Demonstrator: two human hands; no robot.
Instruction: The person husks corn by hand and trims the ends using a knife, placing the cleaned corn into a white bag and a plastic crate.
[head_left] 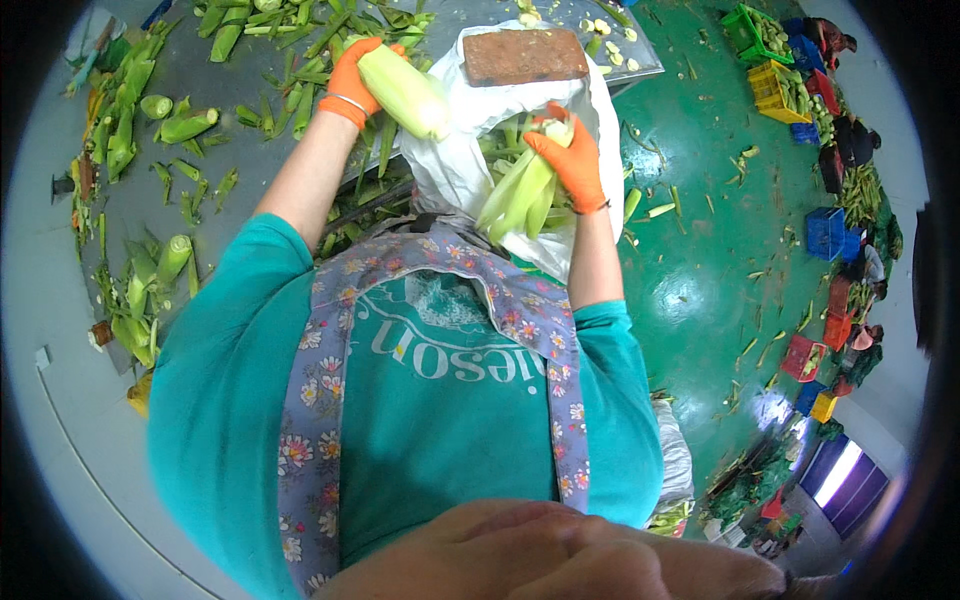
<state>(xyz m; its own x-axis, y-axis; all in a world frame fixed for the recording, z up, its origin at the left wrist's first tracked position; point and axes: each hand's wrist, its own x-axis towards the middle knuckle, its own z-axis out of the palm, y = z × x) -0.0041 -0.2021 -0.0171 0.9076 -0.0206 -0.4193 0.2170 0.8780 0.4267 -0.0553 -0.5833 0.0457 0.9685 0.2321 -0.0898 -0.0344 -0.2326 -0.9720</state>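
Note:
My left hand (352, 84), in an orange glove, is closed round the near-white-green ear of corn (406, 93), held tilted above the metal table (245, 70). To its right, my right hand (574, 166), also gloved in orange, grips a bunch of pale green corn husks (518, 198) by the stem end. The loose leaves hang down over the mouth of a white sack (440, 170), which has more husk pieces inside. A reddish-brown brick (525, 55) rests on the sack's far edge, at the table's corner.
Several partly husked ears (188, 126) and leaf scraps lie across the table at left. On the right, husk bits litter the green floor (690, 240). Farther off, other people work beside yellow (768, 92), blue (825, 233) and red crates. Another white sack (672, 455) stands near my right side.

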